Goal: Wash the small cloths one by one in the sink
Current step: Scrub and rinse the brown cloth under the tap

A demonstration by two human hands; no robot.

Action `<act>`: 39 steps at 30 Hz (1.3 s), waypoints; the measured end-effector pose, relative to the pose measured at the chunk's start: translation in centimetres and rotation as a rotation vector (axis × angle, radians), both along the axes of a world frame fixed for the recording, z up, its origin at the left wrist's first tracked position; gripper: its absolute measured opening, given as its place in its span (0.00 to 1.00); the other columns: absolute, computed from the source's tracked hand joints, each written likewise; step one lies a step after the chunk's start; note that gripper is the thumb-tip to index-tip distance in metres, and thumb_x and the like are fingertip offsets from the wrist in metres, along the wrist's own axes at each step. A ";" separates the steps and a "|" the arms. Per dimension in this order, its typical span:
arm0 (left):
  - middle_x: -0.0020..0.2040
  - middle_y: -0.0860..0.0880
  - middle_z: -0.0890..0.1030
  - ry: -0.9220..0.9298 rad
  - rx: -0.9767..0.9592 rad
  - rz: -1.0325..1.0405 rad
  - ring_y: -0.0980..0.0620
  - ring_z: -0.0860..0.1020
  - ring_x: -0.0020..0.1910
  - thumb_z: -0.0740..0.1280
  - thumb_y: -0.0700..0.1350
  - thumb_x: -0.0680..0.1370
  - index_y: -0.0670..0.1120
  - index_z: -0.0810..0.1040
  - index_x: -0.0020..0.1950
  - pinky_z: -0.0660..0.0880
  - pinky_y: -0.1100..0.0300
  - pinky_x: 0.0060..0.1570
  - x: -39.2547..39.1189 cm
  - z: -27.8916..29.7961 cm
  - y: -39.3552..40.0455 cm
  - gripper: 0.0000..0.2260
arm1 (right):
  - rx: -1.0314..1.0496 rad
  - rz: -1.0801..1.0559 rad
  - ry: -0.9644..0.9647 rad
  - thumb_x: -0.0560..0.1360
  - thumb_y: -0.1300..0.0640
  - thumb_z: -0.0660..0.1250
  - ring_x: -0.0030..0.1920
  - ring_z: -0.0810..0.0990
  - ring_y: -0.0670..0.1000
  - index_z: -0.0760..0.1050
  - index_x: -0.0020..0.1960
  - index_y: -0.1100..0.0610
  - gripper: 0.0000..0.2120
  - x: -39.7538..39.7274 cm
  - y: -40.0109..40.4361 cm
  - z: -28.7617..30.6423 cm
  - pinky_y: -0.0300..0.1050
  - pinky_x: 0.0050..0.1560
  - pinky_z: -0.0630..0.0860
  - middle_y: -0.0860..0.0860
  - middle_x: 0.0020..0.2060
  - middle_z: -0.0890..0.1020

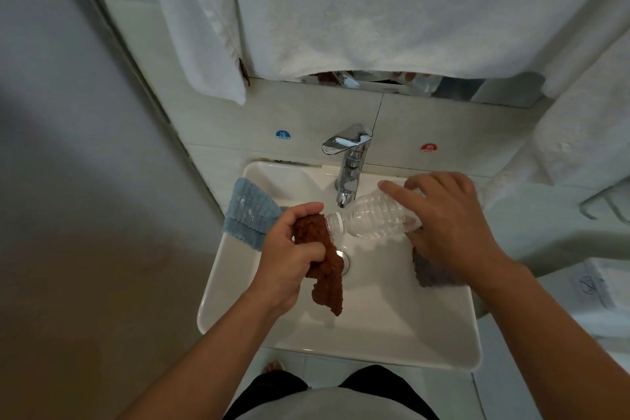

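L hand (289, 259) fingers clenched on brown cloth (324, 269), frame centre, over sink (341, 348) drain. R hand (450, 222) grasps tilted bottle (378, 220), mouth at cloth. Tip: pour slowly onto the bunched part, keep cloth w/in basin. Blue cloth (247, 211) on left rim waits.

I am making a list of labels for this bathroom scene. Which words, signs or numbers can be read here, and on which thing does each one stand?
"COLD": white letters under a white symbol on the round blue sticker, on the wall tile left of the chrome faucet.
"HOT": on the round red sticker, on the tile right of the faucet; small, only just readable.
The symbols above both words are too small to read.
The clear plastic bottle shows no label.
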State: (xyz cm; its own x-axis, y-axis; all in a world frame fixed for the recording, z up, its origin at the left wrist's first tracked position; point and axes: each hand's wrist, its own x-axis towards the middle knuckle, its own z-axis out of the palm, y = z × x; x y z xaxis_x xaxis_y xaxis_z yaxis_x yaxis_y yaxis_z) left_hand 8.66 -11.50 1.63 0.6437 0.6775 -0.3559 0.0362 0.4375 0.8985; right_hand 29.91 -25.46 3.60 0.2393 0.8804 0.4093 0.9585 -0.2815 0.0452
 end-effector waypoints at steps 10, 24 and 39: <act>0.54 0.42 0.79 -0.026 -0.015 0.013 0.47 0.81 0.44 0.67 0.30 0.59 0.55 0.85 0.55 0.79 0.56 0.34 0.3 0.5 -0.1 0.31 | -0.013 -0.012 0.014 0.61 0.60 0.83 0.58 0.77 0.59 0.76 0.69 0.48 0.38 0.4 0.1 -0.2 0.65 0.67 0.64 0.53 0.55 0.81; 0.51 0.43 0.80 -0.062 -0.043 0.023 0.50 0.83 0.38 0.66 0.30 0.59 0.52 0.84 0.58 0.79 0.55 0.32 0.4 1.0 0.2 0.31 | 0.028 0.016 0.028 0.63 0.63 0.80 0.57 0.78 0.60 0.78 0.68 0.50 0.35 0.2 0.2 0.7 0.65 0.66 0.64 0.55 0.55 0.82; 0.52 0.43 0.80 -0.117 -0.056 0.000 0.50 0.83 0.38 0.65 0.22 0.66 0.51 0.83 0.59 0.78 0.56 0.32 0.3 1.2 0.1 0.31 | 0.007 0.011 0.040 0.63 0.63 0.80 0.58 0.78 0.61 0.78 0.69 0.51 0.35 0.1 -0.1 1.2 0.66 0.66 0.65 0.55 0.55 0.81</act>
